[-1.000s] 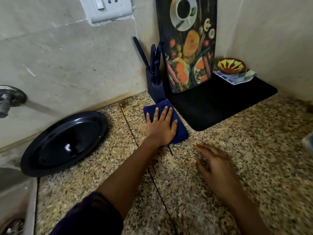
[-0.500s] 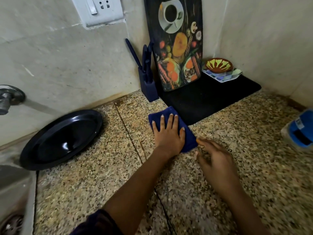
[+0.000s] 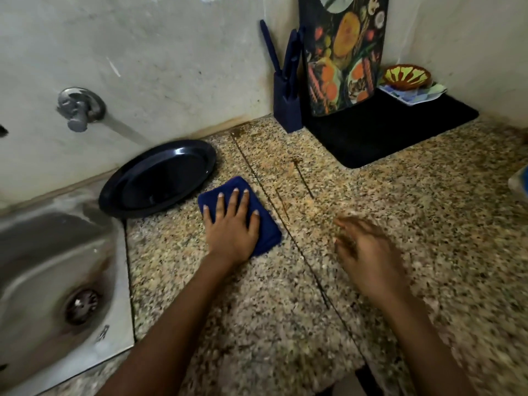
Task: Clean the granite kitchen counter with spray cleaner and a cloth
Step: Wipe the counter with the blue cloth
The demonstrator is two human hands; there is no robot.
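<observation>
Speckled granite counter [image 3: 371, 224] runs from the sink [image 3: 43, 267] at the left to the corner walls at the right, and a dark seam crosses it diagonally between the two hands. On it the left hand [image 3: 231, 227] lies flat with straight, spread fingers pressing a folded blue cloth [image 3: 265, 230], which sits just beside the black plate [image 3: 160, 178] and left of the seam. The right hand [image 3: 368, 252] is blurred; its fingers look loosely extended and hold nothing, resting on or just over the stone right of the seam. Bare granite lies around and in front of both hands, bounded at the back by a knife block [image 3: 287, 110], a black mat [image 3: 394, 130] and a printed board [image 3: 343, 52] leaning on the wall. A painted bowl [image 3: 407, 77] stands on a pale plate [image 3: 414, 95] in the corner. No writing can be read anywhere. At the right edge a blue and white object [image 3: 521, 181] is cut off and cannot be identified; the board's top is cropped too.
</observation>
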